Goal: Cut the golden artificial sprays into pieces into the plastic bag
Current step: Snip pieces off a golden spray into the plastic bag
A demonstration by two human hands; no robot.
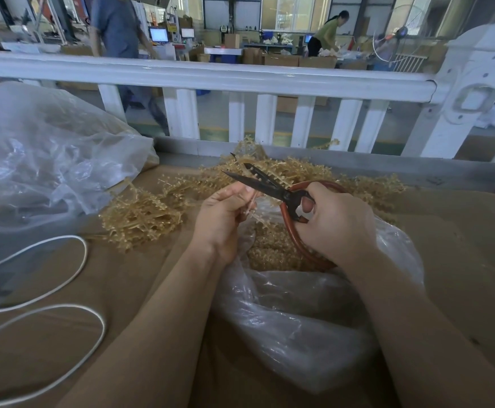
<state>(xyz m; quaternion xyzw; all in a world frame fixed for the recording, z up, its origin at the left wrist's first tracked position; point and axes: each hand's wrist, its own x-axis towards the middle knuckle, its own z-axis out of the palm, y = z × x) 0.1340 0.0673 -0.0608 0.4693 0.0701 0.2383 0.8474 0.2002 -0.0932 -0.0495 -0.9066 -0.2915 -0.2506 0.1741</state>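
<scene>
A heap of golden artificial sprays [140, 219] lies on the brown cardboard-covered table [461, 248], running from the left centre to behind my hands. My left hand [222, 213] pinches a thin spray stem [250, 206] above an open clear plastic bag [299, 313]. Cut golden pieces [269, 248] fill the bag's mouth. My right hand [334, 219] grips the red loop handles of big scissors [258, 184]. Their dark blades are parted and point up-left, just above the stem.
A large crumpled clear plastic bag [43, 160] sits at the left. A white cord [72, 278] loops over the table's near left. A white railing [211, 75] runs along the far edge; two people work in the hall beyond.
</scene>
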